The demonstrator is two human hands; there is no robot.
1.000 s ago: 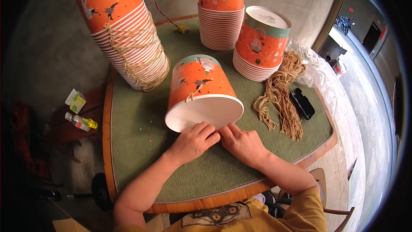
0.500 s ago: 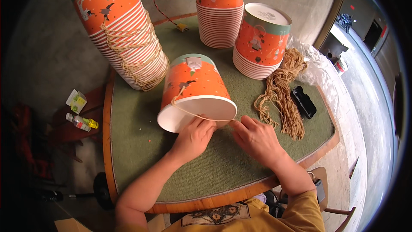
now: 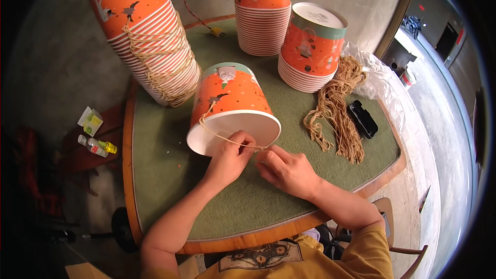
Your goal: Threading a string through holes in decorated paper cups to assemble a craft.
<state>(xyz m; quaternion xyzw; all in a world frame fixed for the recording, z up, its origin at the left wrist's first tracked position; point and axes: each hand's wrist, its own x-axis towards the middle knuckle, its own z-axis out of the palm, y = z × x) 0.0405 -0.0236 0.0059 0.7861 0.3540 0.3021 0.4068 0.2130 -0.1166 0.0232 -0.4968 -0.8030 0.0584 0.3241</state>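
An orange paper bucket [image 3: 240, 101] with a green base band lies tipped on the table, its white mouth facing me. A thin tan cord [image 3: 221, 136] comes out of its side wall and runs across the opening to my fingers. My left hand [image 3: 231, 157], at the lower rim, is closed in a pinch on the cord. Close beside it, my right hand [image 3: 289, 172] has curled fingers on the cord's end near the right rim. The fingers partly hide that end, so I cannot see whether a knot is there.
Nested bucket stacks stand behind: a cord-draped one [image 3: 150, 46] at left, a tall one [image 3: 263, 26] at back, a shorter one [image 3: 312, 49] at right. A tan cord bundle [image 3: 338, 111] lies beside a black plastic case [image 3: 363, 119] on the green-covered table [image 3: 227, 217].
My right hand has moved left and slightly down, closer to my left hand. The left fingers have lifted slightly with the cord. The whole view has shifted a little.
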